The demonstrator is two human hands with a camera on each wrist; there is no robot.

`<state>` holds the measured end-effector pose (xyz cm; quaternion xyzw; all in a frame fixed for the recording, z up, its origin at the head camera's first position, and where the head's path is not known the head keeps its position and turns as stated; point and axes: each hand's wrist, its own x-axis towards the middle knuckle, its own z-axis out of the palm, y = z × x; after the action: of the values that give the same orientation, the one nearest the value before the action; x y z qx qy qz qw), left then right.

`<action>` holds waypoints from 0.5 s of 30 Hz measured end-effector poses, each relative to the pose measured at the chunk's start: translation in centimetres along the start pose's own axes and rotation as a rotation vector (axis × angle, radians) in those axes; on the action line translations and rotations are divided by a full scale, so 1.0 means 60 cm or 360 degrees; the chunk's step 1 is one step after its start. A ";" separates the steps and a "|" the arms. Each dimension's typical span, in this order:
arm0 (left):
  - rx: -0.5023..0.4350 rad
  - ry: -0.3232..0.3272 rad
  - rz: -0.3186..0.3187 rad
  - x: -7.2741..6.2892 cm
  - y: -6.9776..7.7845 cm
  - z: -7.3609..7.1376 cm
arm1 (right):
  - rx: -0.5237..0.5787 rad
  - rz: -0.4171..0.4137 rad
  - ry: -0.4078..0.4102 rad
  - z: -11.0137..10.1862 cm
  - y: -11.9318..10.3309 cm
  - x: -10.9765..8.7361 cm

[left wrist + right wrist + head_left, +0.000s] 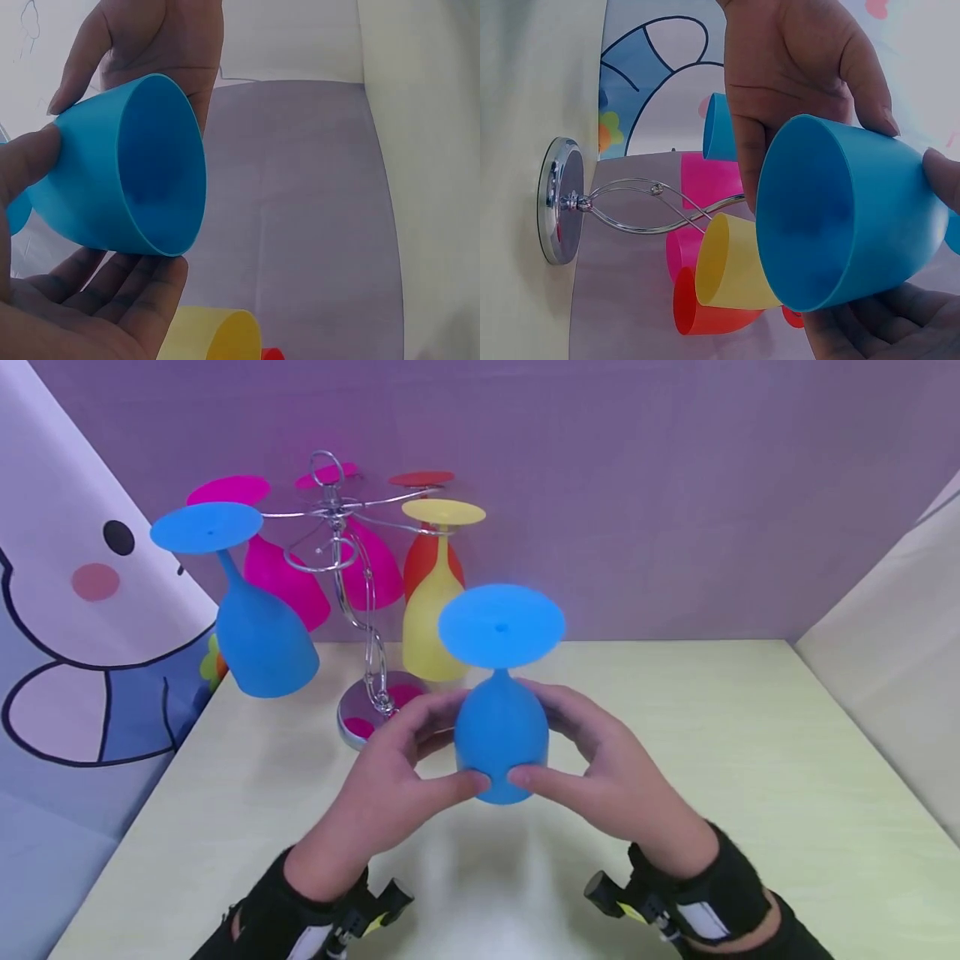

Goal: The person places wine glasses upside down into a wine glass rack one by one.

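Both hands hold an upside-down blue goblet (501,727) by its bowl, its round foot pointing up. My left hand (431,760) grips the bowl's left side, with the thumb near the rim and the fingers curled behind. My right hand (577,752) grips the right side the same way. The goblet hangs slightly above the pale table (750,793), just in front of the rack. The left wrist view looks into the goblet's (127,172) empty bowl, with my left fingers (97,307) under it. In the right wrist view the goblet (847,217) lies between my thumb (945,176) and fingers.
A chrome wire rack (352,585) stands on a round base (371,710) at the back of the table. Several goblets hang from it upside down: blue (258,627), pink (288,581), yellow (431,618) and red (420,560). Walls enclose the table on the left, right and back.
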<state>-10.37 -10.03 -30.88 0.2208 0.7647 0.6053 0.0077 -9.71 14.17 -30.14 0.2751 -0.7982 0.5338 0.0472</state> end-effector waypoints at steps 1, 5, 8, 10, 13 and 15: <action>-0.0003 -0.0002 -0.0001 0.000 0.000 -0.001 | -0.0002 -0.0011 0.0010 0.001 0.001 0.001; -0.0013 0.0002 0.0003 0.002 0.000 -0.005 | 0.0009 -0.0028 0.0074 0.009 0.001 0.002; -0.0006 0.0016 -0.0004 0.002 0.000 -0.008 | 0.0015 -0.0034 0.0130 0.015 0.001 0.002; -0.0010 0.0027 -0.0010 0.002 0.000 -0.011 | 0.0023 -0.0041 0.0170 0.020 0.000 0.003; -0.0040 0.0036 -0.0004 0.003 0.001 -0.017 | 0.0060 -0.0050 0.0223 0.029 -0.002 0.006; -0.0067 0.0045 0.0009 0.003 0.002 -0.022 | 0.0093 -0.0060 0.0249 0.036 -0.003 0.010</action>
<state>-10.86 -11.19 -30.38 0.2142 0.7512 0.6244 0.0000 -9.67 12.02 -30.71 0.2487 -0.7708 0.5758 0.1115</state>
